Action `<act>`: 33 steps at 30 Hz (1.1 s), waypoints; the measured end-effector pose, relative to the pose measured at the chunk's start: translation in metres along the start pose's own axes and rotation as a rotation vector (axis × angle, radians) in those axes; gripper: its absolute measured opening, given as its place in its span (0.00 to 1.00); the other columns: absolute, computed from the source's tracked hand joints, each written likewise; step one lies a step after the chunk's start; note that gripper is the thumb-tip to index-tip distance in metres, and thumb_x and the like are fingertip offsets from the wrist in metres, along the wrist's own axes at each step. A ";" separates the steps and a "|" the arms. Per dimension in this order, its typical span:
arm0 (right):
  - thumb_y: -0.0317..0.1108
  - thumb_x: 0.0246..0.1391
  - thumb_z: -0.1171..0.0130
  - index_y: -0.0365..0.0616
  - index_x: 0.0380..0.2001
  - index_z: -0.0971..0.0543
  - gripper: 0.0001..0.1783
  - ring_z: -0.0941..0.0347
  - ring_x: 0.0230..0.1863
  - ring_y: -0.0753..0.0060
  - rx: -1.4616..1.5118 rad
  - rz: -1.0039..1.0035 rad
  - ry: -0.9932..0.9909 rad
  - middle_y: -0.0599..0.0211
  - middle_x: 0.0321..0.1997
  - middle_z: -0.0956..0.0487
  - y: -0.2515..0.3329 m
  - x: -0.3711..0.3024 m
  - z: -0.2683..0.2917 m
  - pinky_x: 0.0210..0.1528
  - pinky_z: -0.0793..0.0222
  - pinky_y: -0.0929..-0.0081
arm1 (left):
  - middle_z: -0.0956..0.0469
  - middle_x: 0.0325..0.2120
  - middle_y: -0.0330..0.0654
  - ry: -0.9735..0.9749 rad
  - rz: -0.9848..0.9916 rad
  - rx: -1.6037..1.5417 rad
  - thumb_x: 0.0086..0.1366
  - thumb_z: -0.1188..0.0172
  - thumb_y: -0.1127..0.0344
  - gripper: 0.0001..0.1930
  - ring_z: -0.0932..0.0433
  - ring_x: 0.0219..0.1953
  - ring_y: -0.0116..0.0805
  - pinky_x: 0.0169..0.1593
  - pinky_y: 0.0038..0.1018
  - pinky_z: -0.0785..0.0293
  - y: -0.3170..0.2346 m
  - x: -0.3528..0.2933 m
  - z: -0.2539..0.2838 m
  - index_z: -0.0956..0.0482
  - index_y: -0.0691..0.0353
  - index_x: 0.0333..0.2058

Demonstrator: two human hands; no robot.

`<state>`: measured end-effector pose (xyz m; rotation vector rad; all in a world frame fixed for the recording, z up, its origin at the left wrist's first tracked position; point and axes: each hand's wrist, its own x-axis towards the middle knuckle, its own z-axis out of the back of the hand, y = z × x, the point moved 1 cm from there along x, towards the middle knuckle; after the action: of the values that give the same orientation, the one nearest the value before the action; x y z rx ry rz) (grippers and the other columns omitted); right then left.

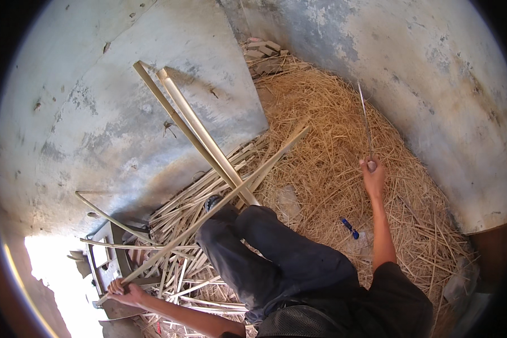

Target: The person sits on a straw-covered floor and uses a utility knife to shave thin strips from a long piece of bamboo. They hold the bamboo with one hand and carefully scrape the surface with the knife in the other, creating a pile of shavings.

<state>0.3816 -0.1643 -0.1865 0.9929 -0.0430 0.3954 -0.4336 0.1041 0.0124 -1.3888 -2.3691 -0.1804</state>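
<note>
My left hand (128, 293), at the lower left, is closed round the near end of a long pale bamboo strip (200, 218). The strip slants up to the right, across my bent knees. In my right hand (373, 176), held out to the right, is the handle of a long, thin-bladed knife (366, 119). Its blade points away from me, well apart from the strip. Two thicker split bamboo lengths (194, 125) lean from the left wall down towards my knees, and the held strip crosses over them.
Thin shavings (327, 135) cover the floor between the walls. Many cut bamboo strips (180, 217) lie left of my legs, beside a dark frame-like object (108, 256). A small blue object (349, 227) lies near my right forearm. Bricks (263, 49) are stacked at the far corner.
</note>
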 end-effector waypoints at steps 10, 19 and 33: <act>0.55 0.70 0.37 0.37 0.66 0.24 0.35 0.46 0.13 0.88 1.189 -0.312 0.194 0.83 0.16 0.42 0.220 -0.041 0.006 0.14 0.48 0.82 | 0.43 0.17 0.30 -0.211 0.183 -0.235 0.83 0.52 0.44 0.27 0.45 0.18 0.26 0.23 0.23 0.43 0.193 -0.018 -0.037 0.38 0.53 0.25; 0.53 0.70 0.37 0.40 0.54 0.19 0.26 0.43 0.12 0.90 1.620 -0.078 0.222 0.81 0.15 0.37 0.242 0.006 0.030 0.13 0.47 0.86 | 0.41 0.13 0.27 -0.198 0.388 -0.481 0.79 0.44 0.41 0.27 0.46 0.13 0.21 0.21 0.21 0.41 0.267 -0.056 -0.062 0.35 0.51 0.23; 0.38 0.63 0.38 0.31 0.57 0.25 0.25 0.43 0.16 0.87 1.587 0.118 -0.057 0.83 0.20 0.40 0.279 0.083 0.155 0.20 0.44 0.86 | 0.25 0.60 0.61 0.205 1.287 0.793 0.80 0.65 0.31 0.43 0.23 0.61 0.52 0.67 0.49 0.27 0.384 -0.121 -0.051 0.34 0.71 0.68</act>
<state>0.3848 -0.1326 0.1417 2.5741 0.1981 0.4885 -0.0367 0.1825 -0.0198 -1.9298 -0.8152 0.8060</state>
